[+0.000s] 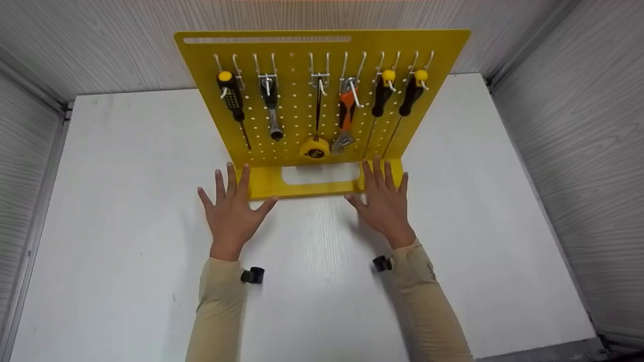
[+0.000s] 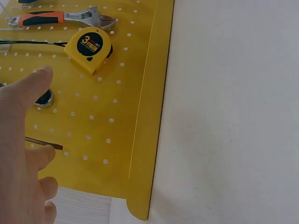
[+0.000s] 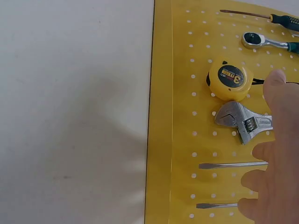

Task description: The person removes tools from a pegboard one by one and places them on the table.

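Walls and table: pale wood-grain walls [image 1: 126, 45] round a white table [image 1: 126, 201], on which a yellow pegboard [image 1: 201, 60] stands upright, its base [image 1: 266, 183] towards the person.
Left hand [image 1: 230, 215]: fingers spread apart, holding nothing, by the base's left end; contact cannot be told.
Right hand [image 1: 385, 208]: fingers likewise apart and gripping nothing, before the base's right end, below two screwdrivers; whether it touches the base, I cannot tell.
Steady palms: the step looks like holding both hands level at the board; it seems best done with loose wrists and fingertips clear of the blades.
Even pressure: any push would likely go best on both ends of the base at once, lest the board twist.
Swinging tools: everything hangs from above, so a knock from below could set it swaying; slow fingers should serve better.
Screwdrivers: three, one at the far left [image 1: 234, 103], two at the right [image 1: 381, 100] [image 1: 411, 98].
Ratchet [image 1: 271, 108]: one, second from the left.
Tape measure [image 1: 314, 149]: one, hung low on a black cord [image 1: 318, 113] near the middle.
Adjustable wrench [image 1: 346, 110]: one, orange and black, just right of the tape.
White hooks [image 1: 355, 95]: six, each bearing one tool.
Hands and sleeves: two hands, two tan sleeves [image 1: 216, 306] [image 1: 427, 301].
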Demonstrator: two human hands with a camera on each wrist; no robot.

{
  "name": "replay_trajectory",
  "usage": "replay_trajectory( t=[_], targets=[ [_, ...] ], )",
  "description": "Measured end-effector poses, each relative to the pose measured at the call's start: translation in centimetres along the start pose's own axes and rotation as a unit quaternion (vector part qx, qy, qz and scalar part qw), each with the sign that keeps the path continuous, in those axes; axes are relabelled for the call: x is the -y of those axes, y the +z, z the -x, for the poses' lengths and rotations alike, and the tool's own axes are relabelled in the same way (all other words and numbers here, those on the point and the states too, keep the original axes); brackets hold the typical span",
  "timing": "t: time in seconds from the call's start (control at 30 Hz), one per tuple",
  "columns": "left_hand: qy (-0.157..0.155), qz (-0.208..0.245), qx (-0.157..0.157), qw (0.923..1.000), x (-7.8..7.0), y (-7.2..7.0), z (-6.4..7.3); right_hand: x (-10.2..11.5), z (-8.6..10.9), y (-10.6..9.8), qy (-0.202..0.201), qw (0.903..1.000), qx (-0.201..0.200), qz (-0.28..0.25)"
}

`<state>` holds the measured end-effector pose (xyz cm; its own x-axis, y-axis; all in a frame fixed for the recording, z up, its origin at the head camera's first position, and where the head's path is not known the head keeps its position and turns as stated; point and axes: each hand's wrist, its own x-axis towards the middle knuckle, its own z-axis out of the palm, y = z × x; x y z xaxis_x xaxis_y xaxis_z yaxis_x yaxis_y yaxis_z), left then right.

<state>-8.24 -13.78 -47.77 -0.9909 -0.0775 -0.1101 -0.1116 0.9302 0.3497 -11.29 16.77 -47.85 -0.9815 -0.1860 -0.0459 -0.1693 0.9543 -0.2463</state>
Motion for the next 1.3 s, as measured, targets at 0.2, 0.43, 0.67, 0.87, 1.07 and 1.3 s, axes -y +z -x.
replay_trajectory(
  t=[0.2, 0.43, 0.67, 0.87, 1.07, 1.3],
  targets=[
    [0.002, 0.052, -0.017, 0.9985, -0.3, -0.4, 0.1, 1.2, 0.1, 0.0, -0.011, 0.9993, -0.020, -0.031],
    [0.014, 0.102, -0.053, 0.9932, -0.9, -1.4, 0.3, 2.3, 0.2, 0.1, -0.040, 0.9883, -0.078, -0.125],
    [0.026, 0.142, -0.095, 0.9850, -1.3, -2.4, 0.3, 3.5, 0.0, 0.0, -0.063, 0.9771, -0.110, -0.171],
    [0.062, 0.193, -0.146, 0.9684, -1.7, -3.0, -0.3, 4.3, -0.4, -0.1, -0.083, 0.9724, -0.109, -0.188],
    [0.083, 0.252, -0.179, 0.9474, -2.2, -4.2, -1.3, 5.3, -1.3, 0.1, -0.116, 0.9603, -0.121, -0.223],
    [0.059, 0.385, -0.145, 0.9096, -2.3, -5.9, -2.1, 6.7, -1.9, 0.8, -0.164, 0.9450, -0.089, -0.268]
  ],
)
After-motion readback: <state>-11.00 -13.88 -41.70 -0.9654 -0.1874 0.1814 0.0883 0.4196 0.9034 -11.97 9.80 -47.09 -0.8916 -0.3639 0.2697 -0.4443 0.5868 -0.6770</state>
